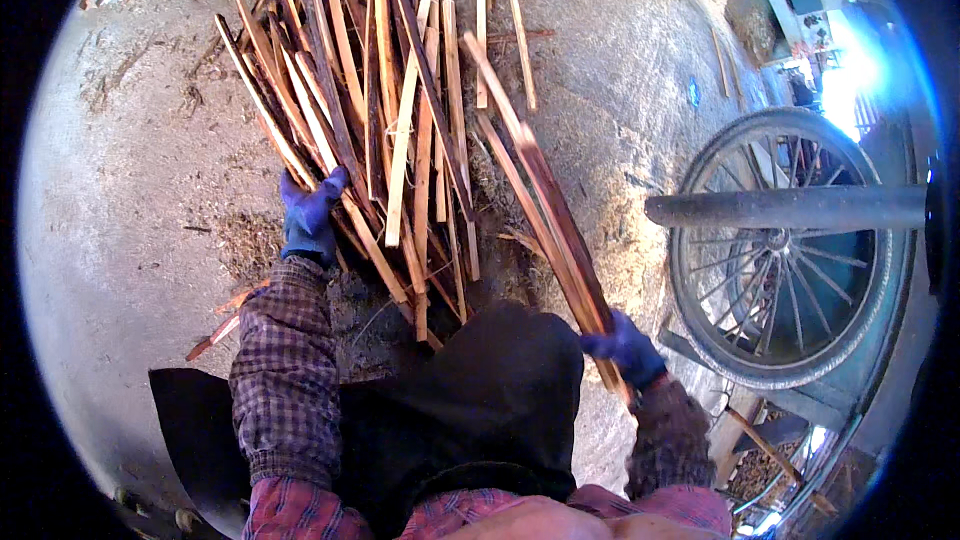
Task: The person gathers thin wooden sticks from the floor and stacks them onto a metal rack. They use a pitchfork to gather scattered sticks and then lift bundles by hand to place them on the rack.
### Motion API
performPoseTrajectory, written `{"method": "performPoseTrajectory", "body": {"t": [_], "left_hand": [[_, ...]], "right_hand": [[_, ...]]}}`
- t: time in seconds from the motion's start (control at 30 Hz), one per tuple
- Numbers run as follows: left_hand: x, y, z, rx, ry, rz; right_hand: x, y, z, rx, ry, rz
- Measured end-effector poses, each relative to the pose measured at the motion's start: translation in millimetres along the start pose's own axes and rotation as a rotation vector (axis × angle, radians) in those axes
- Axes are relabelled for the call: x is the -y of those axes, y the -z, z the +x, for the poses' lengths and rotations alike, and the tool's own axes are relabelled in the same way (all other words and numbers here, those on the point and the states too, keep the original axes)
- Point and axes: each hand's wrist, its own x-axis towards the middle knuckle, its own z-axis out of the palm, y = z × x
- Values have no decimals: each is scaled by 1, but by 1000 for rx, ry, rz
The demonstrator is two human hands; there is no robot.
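A heap of long, thin wooden strips [405, 140] lies on the floor in front of me, some pale and some with dark bark edges. My left hand [313, 212], in a blue glove, is closed round a strip at the heap's left edge; its fingertips are partly hidden. To the right of the heap, my right hand [628, 348], also gloved in blue, grips a small bundle of wooden strips [560, 230] near its lower end. That bundle slants up and away to the left, its far tips beside the heap.
A spoked wheel [780, 250] stands at the right, with a grey pole [790, 208] across it. Bark crumbs [245, 245] and a short reddish stick [213, 338] lie on the concrete floor [120, 190]. A dark apron [450, 390] covers my lap.
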Motion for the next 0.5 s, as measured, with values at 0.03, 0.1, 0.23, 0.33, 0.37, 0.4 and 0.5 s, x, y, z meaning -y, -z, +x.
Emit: {"method": "performPoseTrajectory", "body": {"t": [0.03, 0.1, 0.23, 0.33, 0.37, 0.4, 0.5], "left_hand": [[8, 2, 4, 0, 29, 15], [-1, -15, -8, -33, 115, 5], [6, -5, -5, -59, -8, -37], [-7, -10, -13, -43, 16, -41], [-9, -6, -11, -42, 4, -28], [-4, -7, -11, -32, 6, -23], [-5, 4, -12, 6, 15, -78]], "right_hand": [[-10, -4, -33, -56, -11, 92], [-18, -11, -91, -167, -158, 186], [-29, -29, -137, -320, -282, 161], [-4, -32, -126, -372, -146, 188], [6, -31, -109, -389, -122, 75], [18, -29, -91, -419, -110, -41], [66, -27, -10, -156, 144, -58]]}}
